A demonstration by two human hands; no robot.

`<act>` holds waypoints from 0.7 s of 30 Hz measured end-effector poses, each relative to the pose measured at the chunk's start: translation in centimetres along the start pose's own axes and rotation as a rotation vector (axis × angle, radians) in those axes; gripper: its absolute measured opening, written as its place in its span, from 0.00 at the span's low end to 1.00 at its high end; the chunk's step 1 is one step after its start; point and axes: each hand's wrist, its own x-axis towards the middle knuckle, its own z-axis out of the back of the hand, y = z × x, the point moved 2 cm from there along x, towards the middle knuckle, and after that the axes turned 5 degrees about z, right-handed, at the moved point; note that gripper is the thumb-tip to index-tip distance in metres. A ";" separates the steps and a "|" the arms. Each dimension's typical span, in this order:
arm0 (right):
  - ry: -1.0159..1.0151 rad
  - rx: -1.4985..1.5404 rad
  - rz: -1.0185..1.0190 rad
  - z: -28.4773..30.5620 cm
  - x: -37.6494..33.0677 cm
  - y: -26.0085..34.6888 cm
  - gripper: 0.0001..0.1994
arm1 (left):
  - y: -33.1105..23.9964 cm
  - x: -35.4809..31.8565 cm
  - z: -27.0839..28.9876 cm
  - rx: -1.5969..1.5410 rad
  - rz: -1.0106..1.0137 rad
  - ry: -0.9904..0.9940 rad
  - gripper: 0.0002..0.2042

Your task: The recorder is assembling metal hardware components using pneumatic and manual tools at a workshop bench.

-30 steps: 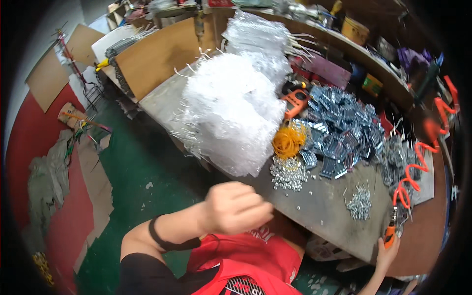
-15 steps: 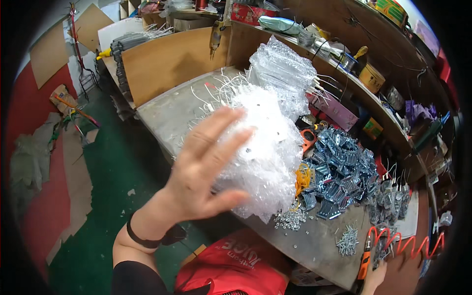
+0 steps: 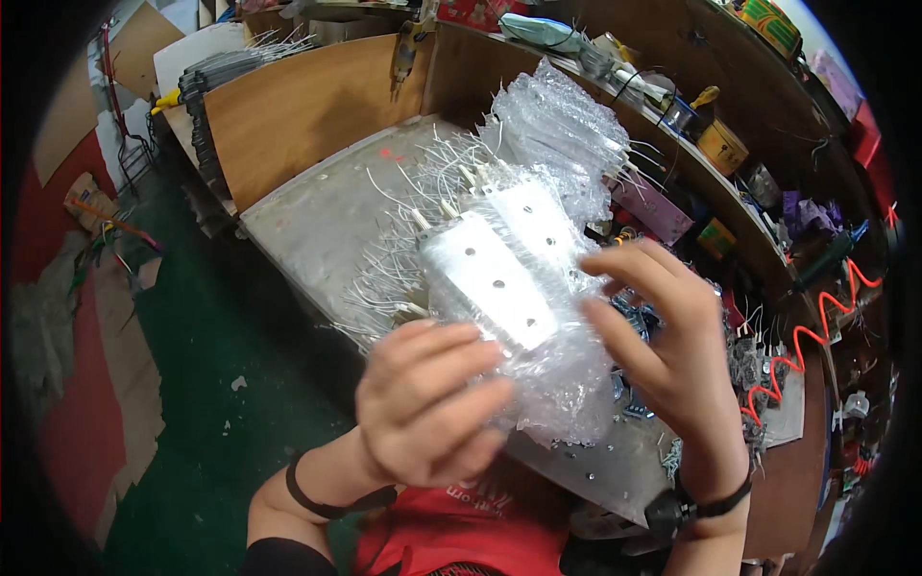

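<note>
Workbench (image 3: pixel 317 226) of grey metal, wood backboard (image 3: pixel 307 106) behind, cluttered shelf (image 3: pixel 730 182) right, green floor (image 3: pixel 192 384) left. Left hand (image 3: pixel 427 403) clasps a bubble-wrapped metal plate (image 3: pixel 490 278) above the bench; right hand (image 3: pixel 672 336) open, fingers touching the wrap. Red coiled hose (image 3: pixel 807 346) far right.

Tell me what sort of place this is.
Probably a small assembly workshop: a grey metal-topped workbench strewn with small metal parts, a red coiled air hose hanging at its end, and bubble-wrapped flat metal parts with white wire leads held in both hands.
</note>
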 end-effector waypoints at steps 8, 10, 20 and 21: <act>0.355 -0.350 0.096 -5.7 5.2 1.7 0.23 | 3.9 -1.5 -0.8 -0.221 0.378 -0.032 0.10; 0.432 -0.354 -0.016 -5.7 5.2 1.9 0.27 | 4.3 -1.9 -1.2 -0.236 0.391 -0.011 0.10; -0.074 0.479 -0.374 -2.1 0.1 -0.5 0.31 | 4.9 -2.6 -1.3 -0.214 0.341 -0.076 0.13; -0.200 0.684 -0.415 -0.7 -1.7 -1.8 0.33 | 4.8 -2.5 -1.5 -0.176 0.311 -0.088 0.13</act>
